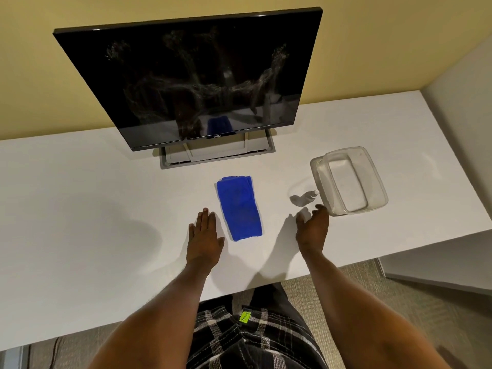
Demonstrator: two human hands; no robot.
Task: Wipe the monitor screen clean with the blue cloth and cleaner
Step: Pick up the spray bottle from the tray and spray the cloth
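A black monitor [191, 78] stands at the back of the white desk, its dark screen covered in whitish smears. In front of it lies a folded blue cloth [238, 207], flat on the desk. A small white cleaner bottle [306, 197] lies on its side to the right of the cloth. My left hand [203, 237] rests flat on the desk just left of the cloth, fingers together, holding nothing. My right hand [312, 226] hovers with fingers apart just below the bottle, apart from it.
A clear plastic tub [372, 179] sits right of the bottle, close to my right hand. The white desk [80, 209] ends at a grey wall on the right. The monitor's grey stand base [170, 162] sits behind the cloth.
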